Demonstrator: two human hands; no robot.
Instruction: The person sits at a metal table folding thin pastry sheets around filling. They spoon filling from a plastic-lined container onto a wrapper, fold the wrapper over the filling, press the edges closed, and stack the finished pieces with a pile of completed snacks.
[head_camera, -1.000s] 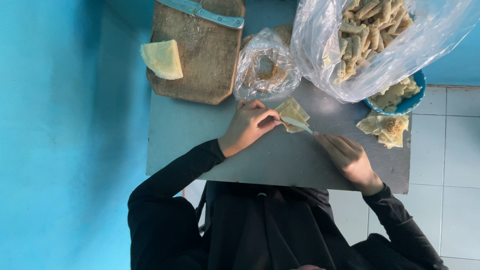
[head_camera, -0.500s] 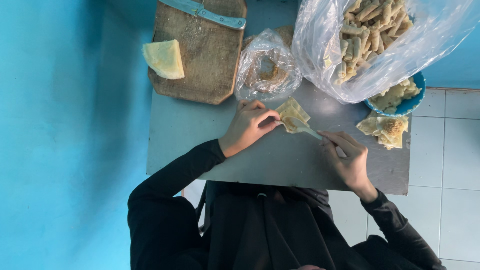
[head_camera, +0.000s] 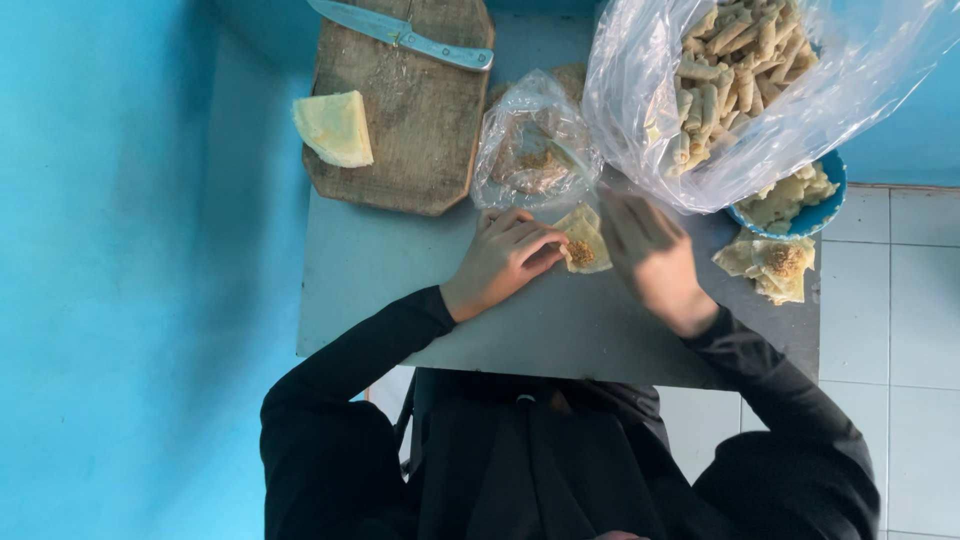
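Note:
My left hand (head_camera: 505, 258) pinches the left edge of a pale yellow pastry wrapper (head_camera: 585, 240) that lies on the grey table (head_camera: 400, 270) with a dab of brown filling on it. My right hand (head_camera: 650, 255) is blurred just right of the wrapper. Its fingers are stretched out towards the table's far side, and I see nothing in them. A small clear bag of brown filling (head_camera: 535, 150) lies just beyond the wrapper.
At the back left, a worn wooden board (head_camera: 410, 120) carries a knife (head_camera: 400, 32) and a folded stack of wrappers (head_camera: 335, 128). A big clear bag of rolled pastries (head_camera: 740, 80) overhangs a blue bowl (head_camera: 835, 180). More filled wrappers (head_camera: 775, 265) lie at the right edge.
My right hand held a thin utensil over the wrapper; it has since lifted and swung up beside the wrapper, blurred, with the utensil out of sight. My left hand stays on the wrapper.

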